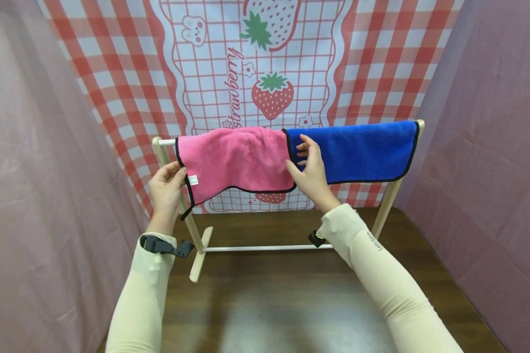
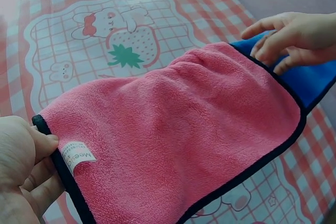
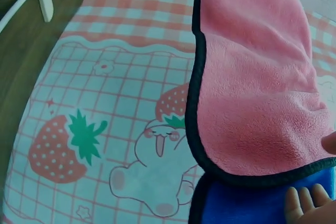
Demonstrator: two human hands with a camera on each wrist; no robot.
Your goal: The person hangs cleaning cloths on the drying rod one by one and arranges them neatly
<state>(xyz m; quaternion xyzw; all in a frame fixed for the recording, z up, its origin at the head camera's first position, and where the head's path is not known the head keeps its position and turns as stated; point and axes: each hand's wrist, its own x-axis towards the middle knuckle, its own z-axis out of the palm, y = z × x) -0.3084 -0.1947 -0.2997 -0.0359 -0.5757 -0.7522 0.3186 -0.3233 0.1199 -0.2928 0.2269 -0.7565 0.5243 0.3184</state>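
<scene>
A pink towel (image 1: 236,162) with black edging hangs over the top bar of a wooden rack, its lower hem uneven and its upper part wrinkled. My left hand (image 1: 165,184) pinches its left edge between thumb and fingers, beside a white label (image 2: 77,156). At the other end, my right hand (image 1: 311,171) has its fingers spread and loosely bent, close to the pink towel's right edge and in front of a blue towel (image 1: 362,152). In the right wrist view, the thumb is by the pink cloth and the other fingertips (image 3: 306,195) lie over the blue cloth.
The rack has a white top bar (image 1: 168,142), a white lower bar (image 1: 256,248) and wooden feet (image 1: 200,255) on a dark wooden table (image 1: 265,304). Behind it hangs a strawberry-print cloth (image 1: 212,73). Pinkish curtains (image 1: 490,147) stand at both sides.
</scene>
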